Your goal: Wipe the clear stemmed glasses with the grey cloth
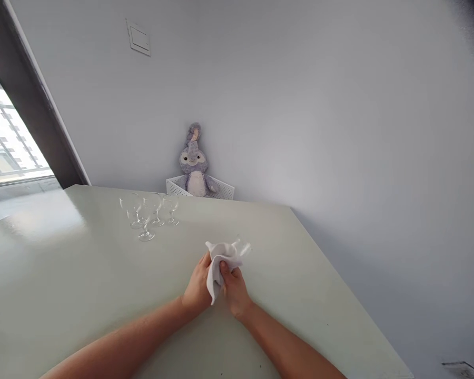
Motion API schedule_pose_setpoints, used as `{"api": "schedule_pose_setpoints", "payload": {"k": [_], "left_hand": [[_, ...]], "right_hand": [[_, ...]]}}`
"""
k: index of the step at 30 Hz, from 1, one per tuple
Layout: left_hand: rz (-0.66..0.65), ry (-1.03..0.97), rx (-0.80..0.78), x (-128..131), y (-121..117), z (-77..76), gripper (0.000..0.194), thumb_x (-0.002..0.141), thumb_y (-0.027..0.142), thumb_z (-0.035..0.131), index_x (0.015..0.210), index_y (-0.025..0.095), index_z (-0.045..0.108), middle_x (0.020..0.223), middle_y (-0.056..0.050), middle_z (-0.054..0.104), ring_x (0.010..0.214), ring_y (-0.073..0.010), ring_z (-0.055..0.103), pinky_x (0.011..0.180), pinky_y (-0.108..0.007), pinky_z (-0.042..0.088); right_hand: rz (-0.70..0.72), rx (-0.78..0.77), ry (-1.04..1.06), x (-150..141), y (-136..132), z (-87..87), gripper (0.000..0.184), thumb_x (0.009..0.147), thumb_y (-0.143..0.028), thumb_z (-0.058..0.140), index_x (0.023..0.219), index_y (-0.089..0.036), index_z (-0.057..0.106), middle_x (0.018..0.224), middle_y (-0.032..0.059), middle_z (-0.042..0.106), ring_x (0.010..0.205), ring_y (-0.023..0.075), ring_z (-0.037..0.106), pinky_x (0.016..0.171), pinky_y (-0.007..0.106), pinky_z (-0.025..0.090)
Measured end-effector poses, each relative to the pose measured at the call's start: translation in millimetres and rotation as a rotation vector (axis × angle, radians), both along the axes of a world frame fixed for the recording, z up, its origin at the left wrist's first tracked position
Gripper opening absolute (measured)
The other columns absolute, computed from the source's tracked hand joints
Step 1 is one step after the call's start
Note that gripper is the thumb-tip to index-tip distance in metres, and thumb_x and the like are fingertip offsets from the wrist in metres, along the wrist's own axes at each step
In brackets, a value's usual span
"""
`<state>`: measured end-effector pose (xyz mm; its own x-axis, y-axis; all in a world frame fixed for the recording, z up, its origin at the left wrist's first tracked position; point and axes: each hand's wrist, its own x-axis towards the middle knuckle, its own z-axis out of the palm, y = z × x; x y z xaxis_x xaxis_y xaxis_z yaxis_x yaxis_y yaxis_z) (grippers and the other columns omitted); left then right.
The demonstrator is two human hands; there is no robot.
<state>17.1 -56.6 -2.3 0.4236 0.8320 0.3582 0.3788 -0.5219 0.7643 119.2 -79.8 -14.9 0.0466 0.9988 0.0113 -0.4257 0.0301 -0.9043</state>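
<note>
A white cloth (217,276) is bunched between my two hands above the table. My left hand (198,284) grips the cloth from the left side, its fingers largely hidden behind the folds. On the other side, my right hand (236,292) is closed on the cloth, with the thumb pressed onto it. A clear glass (243,248) sticks out of the cloth at the upper right; the rest of it is covered. Several clear stemmed glasses (146,235) stand upright in a group farther back on the left.
The pale glossy table (102,295) narrows to a far edge near the wall. Behind that edge, a purple plush toy (193,160) sits in a white perforated basket (226,191). A wall runs along the right, and a window (11,131) is at the left.
</note>
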Motion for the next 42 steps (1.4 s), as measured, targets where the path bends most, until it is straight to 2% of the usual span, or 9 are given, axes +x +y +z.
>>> {"api": "schedule_pose_setpoints", "payload": {"k": [3, 5, 9, 13, 16, 19, 29, 37, 42], "left_hand": [[0.072, 0.13, 0.303, 0.0, -1.7, 10.6, 0.012, 0.073, 0.018, 0.046, 0.069, 0.018, 0.056, 0.083, -0.009, 0.053, 0.084, -0.0234, 0.045, 0.078, -0.04, 0.037], [0.052, 0.106, 0.315, -3.6, 2.1, 16.4, 0.017, 0.076, 0.018, 0.043, 0.066, 0.017, 0.057, 0.082, -0.009, 0.052, 0.081, -0.0207, 0.045, 0.075, -0.037, 0.039], [0.001, -0.165, -0.009, -17.0, 17.5, 25.4, 0.026, 0.085, 0.025, 0.036, 0.097, 0.019, 0.059, 0.093, -0.006, 0.055, 0.077, -0.0149, 0.048, 0.07, -0.029, 0.042], [-0.155, -0.284, -0.341, -27.2, 24.9, 32.0, 0.051, 0.079, 0.04, 0.05, 0.126, 0.021, 0.041, 0.111, -0.008, 0.055, 0.078, -0.0139, 0.049, 0.07, -0.028, 0.042], [-0.264, -0.317, -0.442, -27.6, 21.4, 34.3, 0.066, 0.07, 0.042, 0.062, 0.127, 0.021, 0.037, 0.114, -0.011, 0.055, 0.087, -0.0166, 0.05, 0.073, -0.029, 0.042], [-0.243, -0.373, -0.483, -24.0, 17.7, 32.5, 0.062, 0.067, 0.043, 0.065, 0.12, 0.021, 0.042, 0.113, -0.011, 0.054, 0.091, -0.0176, 0.051, 0.074, -0.03, 0.043], [-0.048, -0.44, -0.369, -14.3, 18.6, 22.6, 0.062, 0.064, 0.039, 0.068, 0.117, 0.024, 0.041, 0.12, -0.009, 0.049, 0.095, -0.0172, 0.049, 0.077, -0.031, 0.046], [-0.157, -0.333, -0.313, -4.9, 9.5, 8.8, 0.07, 0.067, 0.037, 0.067, 0.127, 0.027, 0.033, 0.12, -0.008, 0.049, 0.095, -0.0172, 0.051, 0.083, -0.033, 0.044], [-0.021, -0.186, -0.205, -11.8, 23.1, -8.7, 0.065, 0.074, 0.038, 0.058, 0.13, 0.029, 0.026, 0.124, -0.006, 0.047, 0.092, -0.015, 0.05, 0.075, -0.03, 0.046]], "right_hand": [[-0.013, 0.003, 0.037, 5.8, 4.4, -1.3, 0.029, 0.073, -0.044, 0.061, 0.087, -0.018, 0.062, 0.081, 0.0044, 0.063, 0.076, 0.0189, 0.056, 0.068, 0.03, 0.043], [-0.041, 0.0, 0.033, 13.7, 8.4, 0.1, 0.03, 0.071, -0.043, 0.062, 0.087, -0.017, 0.063, 0.076, 0.004, 0.062, 0.07, 0.0175, 0.055, 0.065, 0.029, 0.042], [-0.036, 0.004, -0.128, 28.8, 11.9, 2.7, 0.03, 0.07, -0.042, 0.063, 0.082, -0.015, 0.062, 0.067, 0.0014, 0.058, 0.06, 0.0136, 0.049, 0.056, 0.026, 0.038], [0.124, 0.109, -0.46, 31.2, 8.5, -0.4, 0.022, 0.073, -0.037, 0.058, 0.067, -0.016, 0.059, 0.062, -0.0007, 0.053, 0.058, 0.0119, 0.044, 0.053, 0.023, 0.034], [0.201, 0.187, -0.636, 29.0, 6.3, -3.1, 0.019, 0.075, -0.029, 0.052, 0.062, -0.016, 0.056, 0.061, -0.0014, 0.053, 0.057, 0.0117, 0.043, 0.053, 0.023, 0.033], [0.156, 0.224, -0.825, 31.6, 8.7, -3.4, 0.014, 0.076, -0.023, 0.048, 0.068, -0.018, 0.057, 0.061, -0.0017, 0.055, 0.056, 0.0127, 0.045, 0.052, 0.023, 0.032], [-0.219, 0.495, -1.487, 52.3, 21.0, 3.7, 0.018, 0.07, -0.014, 0.058, 0.085, -0.024, 0.061, 0.091, 0.004, 0.06, 0.085, 0.0227, 0.045, 0.071, 0.033, 0.034], [-0.199, 0.437, -1.418, 46.6, 24.7, -16.4, 0.008, 0.073, -0.024, 0.056, 0.079, -0.024, 0.063, 0.078, 0.0029, 0.06, 0.077, 0.0193, 0.052, 0.064, 0.027, 0.037], [-0.274, 0.186, -1.421, 72.1, 40.7, -16.4, 0.011, 0.073, -0.02, 0.054, 0.078, -0.022, 0.062, 0.081, 0.0016, 0.064, 0.079, 0.0169, 0.057, 0.068, 0.024, 0.039]]}}
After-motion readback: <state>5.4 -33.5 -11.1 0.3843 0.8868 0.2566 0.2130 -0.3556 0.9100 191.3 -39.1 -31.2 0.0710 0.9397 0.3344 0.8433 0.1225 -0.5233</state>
